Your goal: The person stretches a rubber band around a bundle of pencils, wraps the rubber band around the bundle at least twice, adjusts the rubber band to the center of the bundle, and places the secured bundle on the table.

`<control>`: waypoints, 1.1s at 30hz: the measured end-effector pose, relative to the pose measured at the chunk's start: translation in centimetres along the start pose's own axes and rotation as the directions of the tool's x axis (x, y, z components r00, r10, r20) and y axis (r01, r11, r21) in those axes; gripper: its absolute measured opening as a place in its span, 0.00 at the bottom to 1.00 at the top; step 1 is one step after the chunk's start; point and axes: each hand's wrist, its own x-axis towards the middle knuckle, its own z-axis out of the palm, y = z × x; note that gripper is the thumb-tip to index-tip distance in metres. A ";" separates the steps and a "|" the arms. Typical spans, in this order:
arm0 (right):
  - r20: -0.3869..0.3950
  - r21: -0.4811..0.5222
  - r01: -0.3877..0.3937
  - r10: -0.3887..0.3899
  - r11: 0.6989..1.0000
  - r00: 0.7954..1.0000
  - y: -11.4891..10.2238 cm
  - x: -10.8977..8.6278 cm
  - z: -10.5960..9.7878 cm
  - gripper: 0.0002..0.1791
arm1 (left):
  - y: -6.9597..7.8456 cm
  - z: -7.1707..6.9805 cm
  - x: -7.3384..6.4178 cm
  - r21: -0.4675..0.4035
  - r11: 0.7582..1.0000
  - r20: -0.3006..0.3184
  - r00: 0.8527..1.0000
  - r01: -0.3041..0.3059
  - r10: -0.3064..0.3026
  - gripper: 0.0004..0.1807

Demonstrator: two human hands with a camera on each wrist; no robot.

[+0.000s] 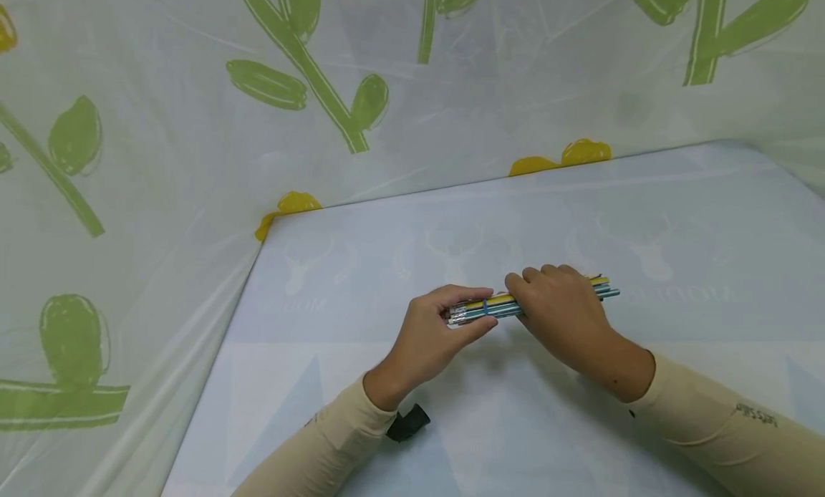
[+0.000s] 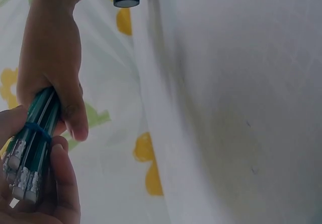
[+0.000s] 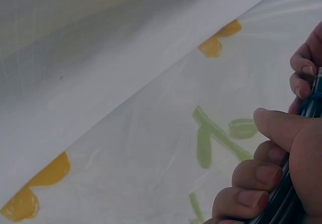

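A bundle of pencils (image 1: 503,307), green-blue with some yellow ones, is held above the table in the head view. Around it runs a blue band (image 2: 37,129) close to the metal-capped eraser ends (image 2: 25,181). My right hand (image 1: 567,325) grips the bundle past its middle, fingers wrapped over it, and the far ends stick out on the right. At the eraser end, my left hand (image 1: 425,332) holds the pencils between thumb and fingers, fingertips beside the band. In the right wrist view, curled fingers (image 3: 256,178) wrap the dark pencil shafts (image 3: 282,199).
A pale table (image 1: 361,268) with faint deer prints lies under both hands. Behind and to the left hangs a whitish sheet (image 1: 193,139) with green leaves and yellow flowers, meeting the table edge. A black piece (image 1: 409,422) shows by the left wrist.
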 end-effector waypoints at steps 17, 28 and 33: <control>0.015 -0.016 -0.034 0.034 0.999 0.999 0.5 0.5 0.5 0.18 | 0.1 -0.5 0.3 0.181 0.983 -0.013 1.000 -0.019 0.021 0.24; 0.007 -0.006 -0.011 0.011 1.000 1.000 0.2 0.2 0.6 0.17 | -0.3 -0.3 0.4 0.124 0.992 -0.008 1.000 0.013 -0.012 0.15; 0.021 -0.015 -0.011 0.011 1.000 1.000 0.0 0.0 0.6 0.18 | -0.2 -0.1 0.3 0.108 0.994 -0.003 1.000 0.029 -0.029 0.16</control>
